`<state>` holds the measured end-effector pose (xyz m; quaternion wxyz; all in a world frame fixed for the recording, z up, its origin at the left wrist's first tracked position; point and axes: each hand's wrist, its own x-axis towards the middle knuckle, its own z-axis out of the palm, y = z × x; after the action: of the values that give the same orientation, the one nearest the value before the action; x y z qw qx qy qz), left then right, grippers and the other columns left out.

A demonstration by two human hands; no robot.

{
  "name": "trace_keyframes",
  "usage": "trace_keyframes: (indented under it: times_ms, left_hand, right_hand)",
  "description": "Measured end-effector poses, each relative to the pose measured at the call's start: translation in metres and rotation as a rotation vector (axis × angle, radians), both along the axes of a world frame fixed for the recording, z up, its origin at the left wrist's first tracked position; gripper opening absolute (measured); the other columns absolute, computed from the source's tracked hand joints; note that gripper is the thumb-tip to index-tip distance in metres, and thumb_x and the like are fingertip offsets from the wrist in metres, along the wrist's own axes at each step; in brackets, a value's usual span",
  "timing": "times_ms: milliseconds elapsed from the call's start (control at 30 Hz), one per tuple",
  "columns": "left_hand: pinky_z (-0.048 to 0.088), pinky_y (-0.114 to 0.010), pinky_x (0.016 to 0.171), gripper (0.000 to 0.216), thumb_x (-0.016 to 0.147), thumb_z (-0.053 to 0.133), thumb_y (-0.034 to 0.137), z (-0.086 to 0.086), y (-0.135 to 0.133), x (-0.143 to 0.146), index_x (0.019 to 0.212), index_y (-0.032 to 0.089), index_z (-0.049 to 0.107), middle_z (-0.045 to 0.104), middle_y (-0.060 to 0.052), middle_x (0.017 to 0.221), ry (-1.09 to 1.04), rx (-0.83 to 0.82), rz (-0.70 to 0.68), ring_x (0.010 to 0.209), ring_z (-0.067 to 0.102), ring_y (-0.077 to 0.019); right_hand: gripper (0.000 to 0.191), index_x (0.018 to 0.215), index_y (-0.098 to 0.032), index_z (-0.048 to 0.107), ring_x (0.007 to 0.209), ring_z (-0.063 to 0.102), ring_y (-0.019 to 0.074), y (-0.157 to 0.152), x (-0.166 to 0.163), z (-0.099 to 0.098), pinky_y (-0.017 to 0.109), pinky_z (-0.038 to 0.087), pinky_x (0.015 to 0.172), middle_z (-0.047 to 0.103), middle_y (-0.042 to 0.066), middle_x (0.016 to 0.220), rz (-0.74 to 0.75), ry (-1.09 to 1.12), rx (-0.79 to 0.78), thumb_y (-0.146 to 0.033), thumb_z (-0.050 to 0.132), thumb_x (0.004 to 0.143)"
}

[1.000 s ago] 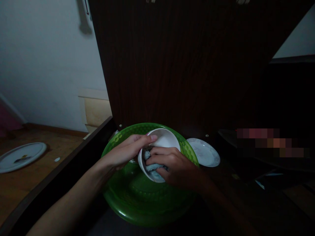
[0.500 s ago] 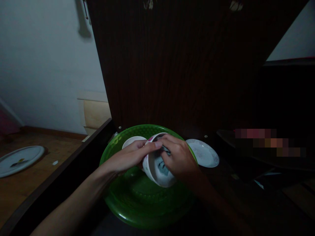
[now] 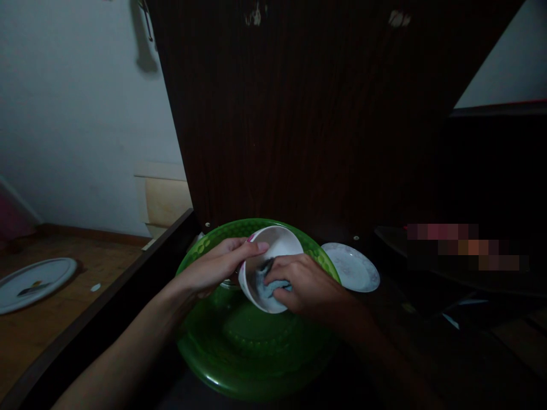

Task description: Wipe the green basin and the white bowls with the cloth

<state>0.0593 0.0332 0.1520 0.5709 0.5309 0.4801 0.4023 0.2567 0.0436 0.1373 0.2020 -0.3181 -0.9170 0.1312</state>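
Note:
My left hand grips a white bowl by its left side, thumb over the rim, fingers behind it. The bowl is tilted, its inside turned up towards me, with pink marks on the outer wall. Inside it, my right hand presses a light blue-grey cloth with dark marks against the inner wall. Both hands are above a green plastic basin. Part of another dish shows in the basin behind my left hand, mostly hidden.
A white patterned plate lies right of the basin on the dark surface. Behind stands a tall dark wooden panel. A dark raised edge runs along the left. On the wooden floor lies a white oval lid-like object.
My right hand has moved down inside the bowl with the cloth, away from the upper rim. The bowl has turned and shifted slightly up and left, showing more of its inside.

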Motion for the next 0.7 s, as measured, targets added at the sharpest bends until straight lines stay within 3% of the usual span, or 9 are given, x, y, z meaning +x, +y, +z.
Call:
trace_keyframes:
  times_ms: [167,267,367,467,567,700]
  left_hand:
    - [0.033,-0.020,0.045,0.042,0.069,0.076,0.056,-0.003,0.002,-0.001,0.073,0.016,0.063,0.054,0.003,0.060,-0.026,-0.009,-0.012,0.051,0.045,-0.0094]
    - [0.038,-0.022,0.050,0.041,0.072,0.075,0.057,-0.004,-0.001,0.001,0.076,0.017,0.065,0.056,0.002,0.062,-0.027,-0.007,-0.094,0.055,0.049,-0.0111]
    - [0.041,-0.023,0.053,0.045,0.074,0.072,0.061,-0.005,-0.004,0.004,0.080,0.017,0.066,0.057,0.002,0.063,-0.024,-0.001,-0.162,0.057,0.051,-0.0120]
    - [0.042,-0.023,0.055,0.052,0.075,0.069,0.068,-0.008,-0.003,0.006,0.084,0.016,0.068,0.058,0.002,0.062,-0.039,0.000,-0.174,0.058,0.051,-0.0120]
    - [0.042,-0.023,0.055,0.054,0.073,0.070,0.068,-0.008,-0.001,0.006,0.081,0.015,0.067,0.060,0.000,0.065,-0.046,-0.008,-0.151,0.060,0.053,-0.0125]
    - [0.036,-0.022,0.048,0.049,0.074,0.072,0.063,-0.003,-0.002,0.003,0.065,0.016,0.059,0.053,0.002,0.057,0.001,0.021,-0.094,0.052,0.046,-0.0101]
  right_hand:
    - [0.019,0.082,-0.018,0.076,0.078,0.070,0.0214,0.006,-0.007,-0.003,0.032,0.051,0.074,0.077,0.007,0.084,-0.350,0.087,0.228,-0.009,0.059,0.082]
    - [0.018,0.086,-0.018,0.074,0.078,0.071,0.0215,0.005,-0.012,-0.004,0.031,0.051,0.073,0.077,0.008,0.087,-0.397,0.286,0.322,-0.011,0.058,0.084]
    - [0.019,0.088,-0.019,0.073,0.081,0.071,0.0199,0.001,-0.018,-0.002,0.030,0.052,0.076,0.077,0.006,0.089,-0.321,0.520,0.276,-0.009,0.058,0.082]
    - [0.021,0.089,-0.019,0.070,0.084,0.070,0.0174,-0.005,-0.023,0.004,0.027,0.052,0.079,0.076,0.002,0.089,-0.206,0.639,0.093,-0.007,0.057,0.079]
    - [0.022,0.095,-0.019,0.067,0.088,0.068,0.0169,-0.011,-0.023,0.008,0.027,0.051,0.082,0.073,0.001,0.091,-0.077,0.556,-0.084,-0.007,0.057,0.080]
    - [0.022,0.099,-0.019,0.064,0.098,0.064,0.0191,-0.016,-0.016,0.008,0.031,0.048,0.092,0.070,0.004,0.100,0.090,0.323,-0.160,-0.007,0.056,0.082]
